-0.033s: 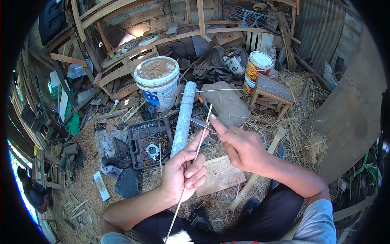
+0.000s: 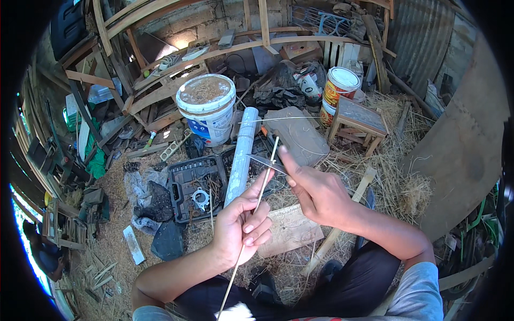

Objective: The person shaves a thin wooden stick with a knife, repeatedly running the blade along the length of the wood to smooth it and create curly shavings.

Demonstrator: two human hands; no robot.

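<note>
A thin pale stick [image 2: 233,282] runs diagonally up through my left hand [image 2: 239,230], whose fingers are wrapped round it, with the index finger reaching up along it. My right hand [image 2: 324,198] grips a knife [image 2: 261,161]; its thin blade crosses the stick near the upper end, where a small pale curl or notch shows, and the raised finger beside it is slightly blurred. The knife's handle is hidden in my fingers. Behind both hands lie a long pale pipe [image 2: 241,174] and an opened black tool case [image 2: 182,190].
A white bucket [image 2: 206,115], stacked cans [image 2: 342,80], a small wooden stool [image 2: 360,120] and scrap timber [image 2: 160,96] stand behind. A board [image 2: 289,230] lies among straw and shavings before my feet. A large sheet [image 2: 450,155] leans right. Another person [image 2: 43,257] is at far left.
The raised finger of my right hand has shifted slightly at the knife and is more blurred. My left hand and the stick look unchanged.
</note>
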